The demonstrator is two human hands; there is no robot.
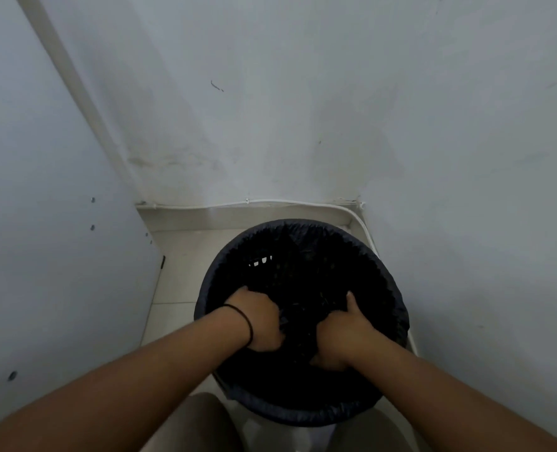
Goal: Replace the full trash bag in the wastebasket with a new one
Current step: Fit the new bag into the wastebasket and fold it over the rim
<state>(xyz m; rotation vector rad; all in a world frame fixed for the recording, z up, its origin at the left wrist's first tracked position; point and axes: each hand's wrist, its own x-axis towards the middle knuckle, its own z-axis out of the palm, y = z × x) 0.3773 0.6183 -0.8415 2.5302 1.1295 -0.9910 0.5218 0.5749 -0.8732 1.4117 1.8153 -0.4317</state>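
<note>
A round wastebasket [264, 260] stands on the floor in a narrow corner, lined with a black trash bag [306, 415] folded over its rim. Both my hands are down inside the opening. My left hand [259, 321], with a black band on the wrist, has its fingers curled into the black plastic near the middle. My right hand [342, 334] grips the plastic beside it, thumb pointing up. The fingertips of both hands are hidden in the dark folds. What lies deeper in the bag cannot be made out.
White walls close in on the left [42, 223], behind [270, 125] and on the right [482, 223]. A white cable [362, 220] runs along the skirting behind the basket. Pale floor tiles [179, 256] show to the left. My knees [205, 425] are just below the basket.
</note>
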